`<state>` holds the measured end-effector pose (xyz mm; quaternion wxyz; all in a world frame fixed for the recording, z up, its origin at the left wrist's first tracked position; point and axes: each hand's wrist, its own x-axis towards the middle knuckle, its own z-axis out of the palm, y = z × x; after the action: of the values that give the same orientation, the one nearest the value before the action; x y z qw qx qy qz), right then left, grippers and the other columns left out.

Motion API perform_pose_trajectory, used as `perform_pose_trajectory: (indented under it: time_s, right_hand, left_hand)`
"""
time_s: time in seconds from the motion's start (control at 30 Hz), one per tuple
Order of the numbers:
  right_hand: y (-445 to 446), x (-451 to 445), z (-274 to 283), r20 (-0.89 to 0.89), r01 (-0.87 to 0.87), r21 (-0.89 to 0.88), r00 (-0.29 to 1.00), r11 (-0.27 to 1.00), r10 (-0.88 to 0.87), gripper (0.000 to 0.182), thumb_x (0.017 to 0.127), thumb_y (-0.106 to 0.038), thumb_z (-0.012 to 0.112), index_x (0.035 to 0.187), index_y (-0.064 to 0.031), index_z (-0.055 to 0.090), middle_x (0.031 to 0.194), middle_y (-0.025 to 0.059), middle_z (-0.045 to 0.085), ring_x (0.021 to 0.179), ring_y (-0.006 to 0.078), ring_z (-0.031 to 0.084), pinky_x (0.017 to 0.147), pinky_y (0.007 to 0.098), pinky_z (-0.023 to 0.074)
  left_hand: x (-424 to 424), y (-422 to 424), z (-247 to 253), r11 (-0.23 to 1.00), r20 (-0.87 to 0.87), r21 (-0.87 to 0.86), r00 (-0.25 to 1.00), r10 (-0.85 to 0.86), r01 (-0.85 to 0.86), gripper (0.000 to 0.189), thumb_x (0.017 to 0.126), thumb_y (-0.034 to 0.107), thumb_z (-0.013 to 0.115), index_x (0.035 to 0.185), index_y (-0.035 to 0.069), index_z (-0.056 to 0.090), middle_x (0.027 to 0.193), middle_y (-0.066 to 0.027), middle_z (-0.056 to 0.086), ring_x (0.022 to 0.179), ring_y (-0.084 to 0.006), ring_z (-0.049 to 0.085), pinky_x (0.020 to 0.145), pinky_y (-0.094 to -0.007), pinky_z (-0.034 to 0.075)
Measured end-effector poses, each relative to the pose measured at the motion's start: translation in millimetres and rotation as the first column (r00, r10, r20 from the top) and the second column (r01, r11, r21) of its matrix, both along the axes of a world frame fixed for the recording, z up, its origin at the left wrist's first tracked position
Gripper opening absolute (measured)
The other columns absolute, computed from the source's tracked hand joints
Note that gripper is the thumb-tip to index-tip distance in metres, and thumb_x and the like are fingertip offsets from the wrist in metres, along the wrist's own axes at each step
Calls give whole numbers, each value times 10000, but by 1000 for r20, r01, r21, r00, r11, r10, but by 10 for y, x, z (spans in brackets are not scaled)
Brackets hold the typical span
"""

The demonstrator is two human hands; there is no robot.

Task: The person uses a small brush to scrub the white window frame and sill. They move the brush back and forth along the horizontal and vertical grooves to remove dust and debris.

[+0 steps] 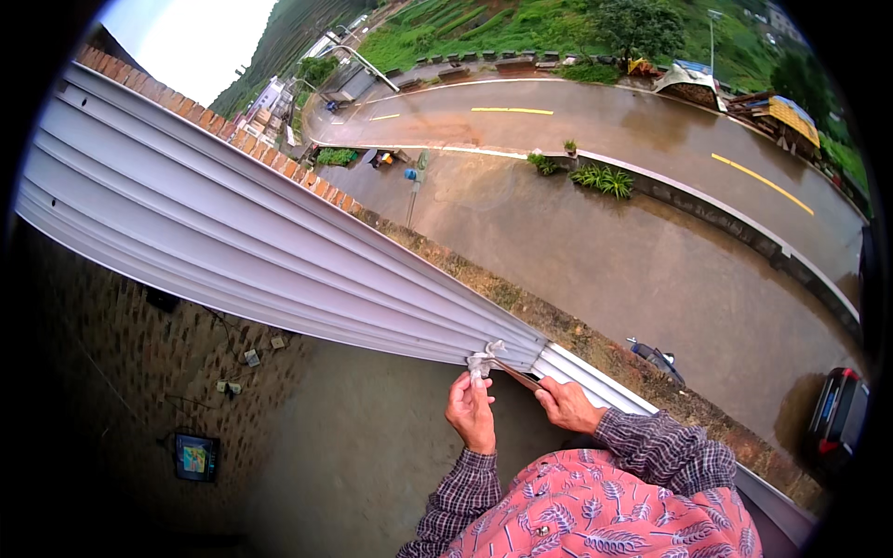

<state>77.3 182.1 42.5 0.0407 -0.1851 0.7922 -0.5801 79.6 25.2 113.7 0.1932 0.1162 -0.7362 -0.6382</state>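
Observation:
My left hand (pixel 472 413) pinches a crumpled white cloth or tissue (pixel 481 363) between thumb and fingers. The wad rests against the lower edge of a ridged white metal window frame (pixel 279 230), near the corner where it meets a second frame rail (pixel 600 380). In my right hand (pixel 573 406) is a slim brown stick-like tool (pixel 518 377), held from the right. Its thin tip reaches the wad; whether it presses into the cloth or lies behind it, I cannot tell.
Beyond the frame runs a rough mossy masonry ledge (pixel 558 328), with a drop to a wet yard (pixel 593 258). A motorcycle (pixel 657 360) and a dark car (pixel 839 415) stand below. Indoors, a lit screen (pixel 195 457) and wall sockets (pixel 252 358) are at the brick wall.

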Motion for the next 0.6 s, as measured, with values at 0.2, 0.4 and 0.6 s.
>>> perform_pose_trajectory:
  time_s: [0.2, 0.4, 0.6]
  right_hand:
    - [-58, -9, 57, 131, -50, -185, 989, 981, 75, 203, 864, -171, 419, 817, -8, 532, 571, 113, 494, 495, 234, 473, 485, 329, 378]
    - [-154, -89, 335, 294, -72, -332, 939, 940, 176, 258, 883, -216, 408, 787, -15, 539, 552, -1, 424, 501, 85, 376, 457, 255, 319]
    - [-251, -132, 642, 282, -84, -437, 932, 895, 226, 236, 859, -177, 402, 776, 13, 514, 569, 60, 459, 528, 130, 418, 494, 291, 356]
  left_hand:
    - [-21, -9, 12, 885, -199, -462, 979, -34, -63, 175, 769, 23, 584, 933, -32, 551, 1022, -117, 550, 791, -184, 582, 558, -250, 487]
    - [-29, 28, 125, 813, -139, -581, 988, -61, -32, 167, 743, 9, 603, 903, -26, 569, 1017, -132, 550, 784, -209, 579, 563, -259, 489]
    - [-69, 61, 314, 782, -257, -612, 965, -50, -122, 208, 746, 23, 595, 947, -23, 571, 1048, -156, 535, 812, -243, 568, 595, -289, 477]
